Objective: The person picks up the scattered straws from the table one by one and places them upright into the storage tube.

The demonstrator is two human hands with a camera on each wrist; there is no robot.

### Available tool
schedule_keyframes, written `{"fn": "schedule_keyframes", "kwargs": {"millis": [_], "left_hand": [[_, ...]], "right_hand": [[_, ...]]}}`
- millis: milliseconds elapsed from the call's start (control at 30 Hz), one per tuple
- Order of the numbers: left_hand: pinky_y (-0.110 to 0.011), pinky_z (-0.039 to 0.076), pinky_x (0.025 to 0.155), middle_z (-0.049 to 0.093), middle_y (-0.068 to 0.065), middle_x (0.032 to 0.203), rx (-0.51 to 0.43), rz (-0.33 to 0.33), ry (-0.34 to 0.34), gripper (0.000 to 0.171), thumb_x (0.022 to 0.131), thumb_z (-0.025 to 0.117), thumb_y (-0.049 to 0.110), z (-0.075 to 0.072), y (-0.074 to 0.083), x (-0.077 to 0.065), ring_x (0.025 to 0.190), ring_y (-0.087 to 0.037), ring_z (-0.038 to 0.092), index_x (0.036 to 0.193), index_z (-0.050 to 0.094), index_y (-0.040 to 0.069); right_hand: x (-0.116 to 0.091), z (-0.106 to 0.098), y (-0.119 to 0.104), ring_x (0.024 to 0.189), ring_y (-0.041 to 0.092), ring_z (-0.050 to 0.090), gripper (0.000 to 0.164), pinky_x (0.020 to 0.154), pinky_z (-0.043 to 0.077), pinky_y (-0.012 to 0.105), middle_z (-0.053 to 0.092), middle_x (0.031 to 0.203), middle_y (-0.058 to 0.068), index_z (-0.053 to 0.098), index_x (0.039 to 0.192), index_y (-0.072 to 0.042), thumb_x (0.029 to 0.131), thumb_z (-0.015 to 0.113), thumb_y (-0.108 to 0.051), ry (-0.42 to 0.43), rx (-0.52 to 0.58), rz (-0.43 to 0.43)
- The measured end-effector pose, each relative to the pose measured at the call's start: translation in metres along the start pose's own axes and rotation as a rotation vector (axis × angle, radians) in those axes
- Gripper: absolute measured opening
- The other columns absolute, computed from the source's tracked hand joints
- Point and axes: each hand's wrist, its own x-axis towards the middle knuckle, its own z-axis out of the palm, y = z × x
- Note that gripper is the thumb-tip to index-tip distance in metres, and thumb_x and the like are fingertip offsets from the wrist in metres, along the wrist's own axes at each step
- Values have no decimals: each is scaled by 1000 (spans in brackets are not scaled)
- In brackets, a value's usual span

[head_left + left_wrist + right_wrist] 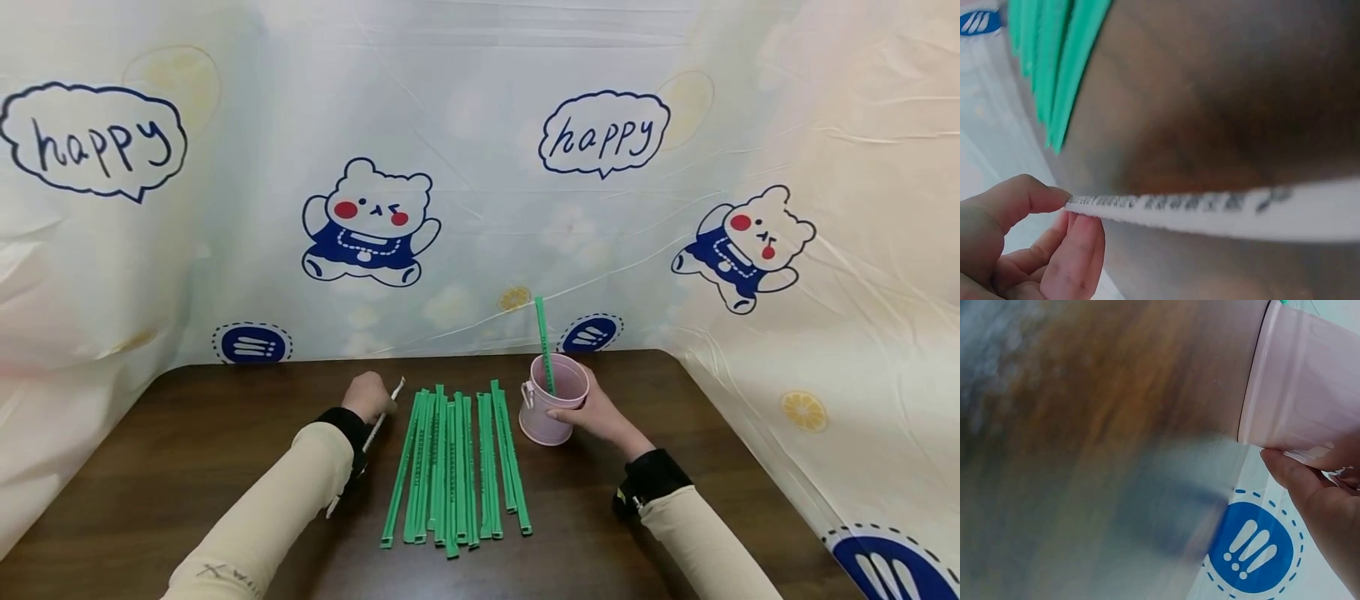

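My left hand (367,397) pinches one end of a long, thin white paper-wrapped straw (1210,215) printed with dark characters. In the head view the straw runs back under the wrist, and its near end shows below the sleeve. With thumb and fingers around its side, my right hand (597,410) grips a small pink bucket (546,427). One green wrapped straw (544,346) stands tilted in the bucket and rises above the rim. Several more green wrapped straws (450,467) lie side by side on the table between my hands.
The dark brown wooden table (225,433) has rounded far corners. A pale printed sheet (480,125) with bears and "happy" bubbles hangs behind it and along both sides. The bucket's handle (527,393) hangs at its left side.
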Motion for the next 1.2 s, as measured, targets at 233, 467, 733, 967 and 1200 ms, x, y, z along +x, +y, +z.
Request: {"fn": "schedule_keyframes", "kwargs": {"millis": [233, 467, 733, 967, 1200], "left_hand": [[-36, 64, 69, 62, -22, 90, -162, -77, -48, 21, 89, 64, 2, -26, 7, 3, 71, -27, 72, 101, 62, -16], [-29, 63, 72, 62, -12, 90, -318, -129, -54, 34, 92, 63, 4, -58, 32, 17, 65, -11, 66, 117, 58, -17], [-36, 59, 100, 68, -18, 112, -424, 33, -3, 37, 98, 59, 7, -104, 97, 13, 85, -13, 69, 128, 61, -14], [-41, 55, 107, 63, -25, 132, -428, 133, 33, 36, 103, 58, 9, -112, 150, 9, 120, -37, 67, 135, 62, -6], [-41, 56, 106, 64, -23, 131, -513, 292, 82, 35, 102, 58, 7, -109, 193, 1, 121, -37, 67, 135, 62, -5]], "right_hand": [[0, -1, 0, 139, 44, 45, 91, 116, 40, 62, 44, 154, 23, 30, 157, -9, 83, 83, -8, -8, 16, -26], [-2, 2, 1, 139, 40, 45, 91, 115, 42, 51, 43, 154, 22, 29, 157, -9, 83, 83, -9, 4, 1, 18], [1, -1, -3, 138, 43, 46, 91, 114, 44, 45, 44, 153, 23, 30, 156, -7, 82, 83, -6, 28, -13, 0], [-2, 2, -5, 137, 43, 46, 92, 115, 43, 51, 42, 153, 26, 26, 157, -3, 84, 83, -8, 34, -49, 40], [-3, 3, -4, 138, 41, 46, 92, 113, 44, 36, 44, 153, 24, 29, 157, -6, 82, 83, -7, 32, -21, 25]]}}
